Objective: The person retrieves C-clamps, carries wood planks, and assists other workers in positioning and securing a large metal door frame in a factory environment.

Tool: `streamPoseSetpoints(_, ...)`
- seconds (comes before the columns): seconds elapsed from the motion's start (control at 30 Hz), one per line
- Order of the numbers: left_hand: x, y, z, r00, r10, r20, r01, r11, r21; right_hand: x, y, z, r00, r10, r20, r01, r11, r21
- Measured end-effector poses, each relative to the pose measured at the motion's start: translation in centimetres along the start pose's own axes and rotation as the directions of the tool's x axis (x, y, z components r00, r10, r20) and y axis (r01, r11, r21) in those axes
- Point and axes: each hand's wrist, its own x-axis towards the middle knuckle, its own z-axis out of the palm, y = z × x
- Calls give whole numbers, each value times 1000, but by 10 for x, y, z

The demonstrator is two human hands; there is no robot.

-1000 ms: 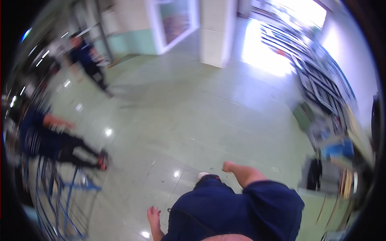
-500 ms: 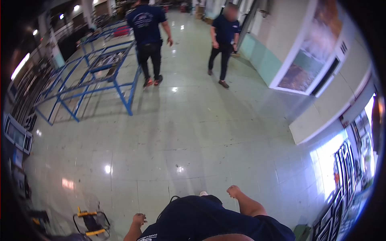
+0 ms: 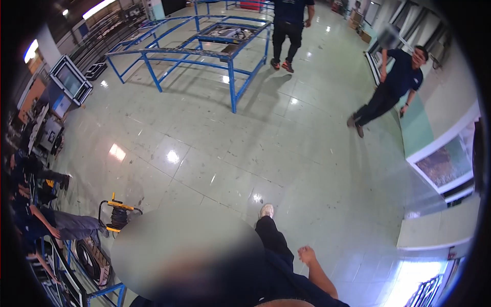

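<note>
My right hand [image 3: 307, 255] hangs beside my dark trousers on the lower right. Its fingers are loosely curled and a little apart, holding nothing, with bare floor behind them. A large blurred patch covers the lower middle. Within it a skin-coloured smear [image 3: 189, 260] shows about where my left hand is, but its fingers and anything in them are hidden. One light shoe [image 3: 267, 210] of mine is forward on the tiles.
Blue metal frame table [image 3: 232, 84] at upper left. One person [image 3: 289, 30] stands beyond it; another [image 3: 391, 87] is at right near the wall. A yellow-and-black cable reel [image 3: 118, 217] stands lower left, near several people [image 3: 76, 222] at the left edge. White-framed panel [image 3: 445, 163] at right.
The view has swung left, shifting the table and both people rightward. People at the left edge have come into view. My left hand, visible before, is now behind the blur.
</note>
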Motion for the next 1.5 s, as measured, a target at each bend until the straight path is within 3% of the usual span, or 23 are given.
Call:
streamPoseSetpoints(0.03,27,5,-14,973,216,77,-229,927,296,-1,9,-10,933,-327,147,358,821,-444)
streamPoseSetpoints(0.1,76,17,-36,858,461,225,-478,558,678,15,43,12,918,33,394,88,954,-286)
streamPoseSetpoints(0.13,91,36,-51,811,523,264,-492,362,792,21,57,5,898,-93,430,202,956,-215)
streamPoseSetpoints(0.17,87,64,-63,866,495,70,-434,676,595,19,144,69,885,-123,449,251,939,-236)
streamPoseSetpoints(0.2,77,100,-78,911,400,-101,-357,886,295,45,163,111,960,-182,211,229,948,-222)
streamPoseSetpoints(0.23,70,136,-86,924,291,-246,-269,956,119,81,177,79,946,-221,237,279,928,-248)
streamPoseSetpoints(0.27,61,173,-98,917,151,-368,-191,979,-74,122,187,48,933,-251,256,318,910,-266)
streamPoseSetpoints(0.43,-4,333,-151,791,368,-489,-406,913,30,283,183,-47,863,-369,345,474,828,-300)
streamPoseSetpoints(0.5,-10,355,-155,728,368,-578,-485,873,-55,350,160,-122,829,-406,385,529,793,-303)
streamPoseSetpoints(0.53,-10,361,-155,739,342,-580,-510,847,-151,383,135,-177,946,-191,260,193,981,17)
streamPoseSetpoints(0.57,-9,365,-156,748,322,-580,-536,809,-243,408,108,-224,970,91,226,-170,918,359)
streamPoseSetpoints(0.6,-9,362,-156,785,286,-549,-459,864,-206,444,17,-269,886,363,290,-461,615,639)
streamPoseSetpoints(0.73,32,293,-135,875,38,-483,-174,955,-239,565,-92,-370,941,312,127,-315,680,662)
streamPoseSetpoints(0.9,57,225,-137,937,-265,-228,152,896,-417,648,-193,-386,992,126,33,-121,803,583)
streamPoseSetpoints(0.97,76,208,-144,911,-357,-209,181,798,-574,663,-216,-369,994,54,90,-93,845,526)
streamPoseSetpoints(1.03,119,207,-192,932,-354,-76,282,842,-459,674,-231,-344,952,152,265,-277,793,542)
streamPoseSetpoints(1.1,185,207,-246,972,-213,-105,141,873,-467,700,-275,-375,951,119,285,-248,845,474)
streamPoseSetpoints(1.13,152,260,-307,978,3,-206,-1,1000,13,718,-298,-378,949,98,300,-231,863,450)
streamPoseSetpoints(1.17,179,277,-352,961,36,-276,-9,995,101,733,-320,-381,946,79,315,-217,876,431)
streamPoseSetpoints(1.23,151,349,-423,728,26,-685,-140,984,-112,755,-360,-379,936,57,348,-206,890,407)
streamPoseSetpoints(1.3,114,418,-497,760,44,-649,-284,920,-270,780,-401,-376,926,34,375,-193,899,393)
streamPoseSetpoints(1.37,113,460,-543,646,178,-742,-445,878,-178,804,-435,-373,922,27,387,-193,897,397)
streamPoseSetpoints(1.5,107,497,-613,639,306,-706,-526,844,-110,879,-510,-374,915,2,404,-175,904,391)
